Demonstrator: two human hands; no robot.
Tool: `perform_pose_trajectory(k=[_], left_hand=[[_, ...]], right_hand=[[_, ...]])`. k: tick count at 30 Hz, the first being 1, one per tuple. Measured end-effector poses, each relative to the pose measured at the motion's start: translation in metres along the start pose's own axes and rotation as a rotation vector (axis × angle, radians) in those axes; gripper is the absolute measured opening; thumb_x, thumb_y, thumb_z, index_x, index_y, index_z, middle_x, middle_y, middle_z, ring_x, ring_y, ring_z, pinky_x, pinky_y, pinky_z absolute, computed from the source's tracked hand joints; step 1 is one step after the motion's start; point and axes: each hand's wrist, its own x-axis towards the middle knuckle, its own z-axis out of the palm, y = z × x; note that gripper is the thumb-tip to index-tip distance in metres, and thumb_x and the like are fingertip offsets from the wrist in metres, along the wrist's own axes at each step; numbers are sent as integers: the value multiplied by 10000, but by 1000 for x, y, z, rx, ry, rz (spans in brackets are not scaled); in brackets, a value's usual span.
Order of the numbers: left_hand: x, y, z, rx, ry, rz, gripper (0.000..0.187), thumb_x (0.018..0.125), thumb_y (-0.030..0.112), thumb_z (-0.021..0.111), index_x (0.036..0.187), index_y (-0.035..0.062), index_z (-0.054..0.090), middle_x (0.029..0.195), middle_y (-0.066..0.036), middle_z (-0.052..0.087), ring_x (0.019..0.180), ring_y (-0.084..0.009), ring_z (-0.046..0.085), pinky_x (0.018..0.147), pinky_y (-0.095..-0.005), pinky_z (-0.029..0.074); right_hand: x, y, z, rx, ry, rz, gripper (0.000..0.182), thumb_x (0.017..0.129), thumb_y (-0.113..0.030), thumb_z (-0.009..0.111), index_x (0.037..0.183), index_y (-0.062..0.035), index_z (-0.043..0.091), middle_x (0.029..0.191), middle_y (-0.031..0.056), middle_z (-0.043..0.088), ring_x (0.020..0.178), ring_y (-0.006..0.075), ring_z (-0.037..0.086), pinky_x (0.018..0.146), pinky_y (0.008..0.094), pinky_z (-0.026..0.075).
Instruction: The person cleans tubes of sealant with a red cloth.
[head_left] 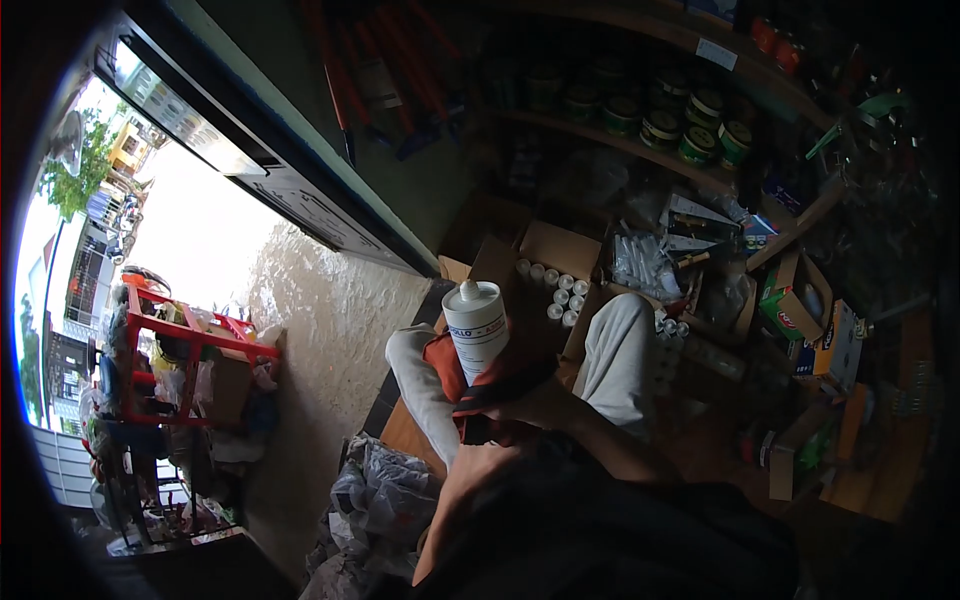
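Observation:
A white sealant cartridge (478, 335) with a capped nozzle and blue lettering stands slightly tilted between my knees. Red and black fabric, perhaps gloves or a cloth, covers much of both hands. My left hand (487, 430) is closed around the lower part of the cartridge, and the red fabric (446, 366) presses against its left side. On the lower right of the cartridge is my right hand (532, 402), deep in shadow, its fingers hidden. Just beyond, an open cardboard box (560, 246) holds several white-topped tubes (562, 290) standing upright.
Clear nozzles (640, 262) in plastic lie right of the box. Cans (698, 145) line a shelf above. Grey plastic bags (385, 490) lie by my left leg. Outside the doorway stands a loaded red metal frame (190, 335). A green carton (793, 300) is at right.

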Motion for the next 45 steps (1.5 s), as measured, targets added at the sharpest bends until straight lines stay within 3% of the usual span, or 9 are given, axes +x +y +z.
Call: perform_pose_trajectory(k=[3, 7, 9, 12, 16, 23, 31, 38, 45], left_hand=[[0, 7, -32, -80, -64, 133, 561, 883, 222, 717, 1340, -7, 487, 1253, -105, 598, 1160, -210, 575, 1001, -371, 451], [8, 23, -59, -423, 639, 600, 708, 932, 456, 609, 1403, -27, 398, 1390, -208, 501, 1285, -297, 509, 1065, -419, 397], [17, 54, -51, -296, 688, 779, 703, 917, 438, 639, 1382, -34, 404, 1301, -205, 571, 1214, -277, 564, 1002, -380, 445], [27, 61, -56, -282, 682, 491, 256, 946, 198, 630, 895, -51, 665, 808, -102, 670, 768, -146, 627, 724, -262, 478], [38, 67, -68, -322, 626, 622, 325, 976, 185, 520, 745, -35, 588, 591, -78, 577, 539, -143, 566, 524, -268, 450], [49, 61, -86, -994, 248, 1001, 336, 1010, 269, 393, 799, 26, 490, 603, -36, 414, 519, -162, 420, 462, -292, 404], [41, 69, -60, -403, -48, 945, 156, 853, 110, 687, 813, -36, 647, 735, -128, 649, 660, -179, 613, 608, -309, 464], [27, 84, -86, -458, 304, 597, 157, 911, 110, 664, 903, -46, 678, 709, -64, 650, 605, -116, 623, 555, -240, 476], [50, 91, -126, -572, 690, 572, 226, 913, 173, 645, 1000, -35, 648, 657, -55, 576, 546, -146, 591, 506, -283, 496]], right_hand=[[-6, -6, -10, -498, 76, -237, 520, 711, -209, 807, 1135, -20, 573, 1062, 111, 603, 956, 204, 605, 854, 313, 504], [5, -29, -8, -1182, 64, -463, 424, 761, -272, 745, 1063, -17, 591, 870, 96, 610, 778, 207, 622, 714, 295, 538], [3, -16, 10, -1393, -33, -323, 506, 745, -315, 743, 1096, -12, 540, 963, 130, 554, 897, 258, 584, 766, 338, 513], [-8, 31, 11, -1659, -290, -376, 544, 767, -328, 708, 1146, -2, 494, 1040, 163, 513, 974, 281, 563, 799, 369, 494], [-22, 26, 15, -1445, -350, -557, 517, 808, -308, 681, 1174, 5, 496, 1031, 168, 534, 929, 269, 588, 777, 363, 506], [-22, 28, 38, -701, -488, -124, 459, 835, -285, 662, 1172, -11, 514, 1039, 166, 557, 911, 270, 604, 768, 362, 515], [-46, 15, 12, -398, -519, 160, 394, 866, -258, 640, 1169, -29, 535, 1048, 164, 584, 890, 272, 624, 756, 361, 525], [-39, 17, 13, -442, -429, 88, 339, 893, -234, 620, 1166, -45, 553, 1056, 162, 607, 872, 273, 640, 746, 360, 534], [-21, 28, 13, -1211, -161, -522, 288, 920, -211, 601, 1164, -61, 571, 1064, 160, 630, 853, 274, 657, 737, 360, 543]])
